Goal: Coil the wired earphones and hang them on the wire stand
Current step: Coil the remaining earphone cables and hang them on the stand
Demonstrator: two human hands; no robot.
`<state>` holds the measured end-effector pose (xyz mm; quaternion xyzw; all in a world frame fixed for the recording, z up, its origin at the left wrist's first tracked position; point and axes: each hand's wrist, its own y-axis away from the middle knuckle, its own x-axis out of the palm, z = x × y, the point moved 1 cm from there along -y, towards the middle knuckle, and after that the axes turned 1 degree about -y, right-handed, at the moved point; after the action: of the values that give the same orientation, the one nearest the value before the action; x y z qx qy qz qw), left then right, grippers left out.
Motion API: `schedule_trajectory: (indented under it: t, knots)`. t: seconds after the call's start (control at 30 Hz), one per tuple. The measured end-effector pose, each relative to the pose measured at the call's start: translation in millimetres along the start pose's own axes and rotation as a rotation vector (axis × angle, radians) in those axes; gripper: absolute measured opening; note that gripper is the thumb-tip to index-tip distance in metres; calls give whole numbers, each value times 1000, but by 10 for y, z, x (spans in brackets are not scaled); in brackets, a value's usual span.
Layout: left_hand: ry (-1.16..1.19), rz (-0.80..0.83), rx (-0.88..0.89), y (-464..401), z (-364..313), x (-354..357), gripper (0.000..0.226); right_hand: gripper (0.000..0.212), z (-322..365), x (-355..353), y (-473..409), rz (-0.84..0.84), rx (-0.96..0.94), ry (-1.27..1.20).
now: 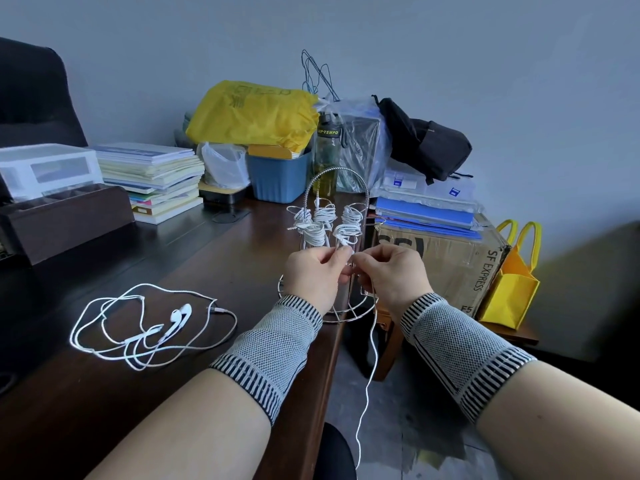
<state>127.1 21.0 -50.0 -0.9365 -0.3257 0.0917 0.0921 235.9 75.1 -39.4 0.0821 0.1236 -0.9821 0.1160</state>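
Observation:
A silver wire stand (317, 183) stands at the desk's right edge, with several coiled white earphones (323, 220) hanging on its rings. In front of it my left hand (313, 271) and my right hand (391, 271) both pinch a white earphone cable between fingertips. The free length of that cable (369, 375) hangs from my right hand down past the desk edge toward the floor. Another pair of white earphones (152, 327) lies loose and uncoiled on the dark desk (214, 265) to the left.
Stacked books (156, 178), a blue bin (277, 174), a yellow bag (252, 112) and a water bottle (325, 154) crowd the back of the desk. A cardboard box (446, 261) with folders stands right of the stand, beside a yellow tote (512, 289). A brown tray (65, 216) sits left.

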Motion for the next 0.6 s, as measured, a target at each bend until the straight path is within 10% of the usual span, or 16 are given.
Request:
schedule_trajectory:
  t: [0.6]
  knots:
    - [-33, -39, -31, -50, 44, 0, 29, 12, -135, -417, -3, 143, 135, 55]
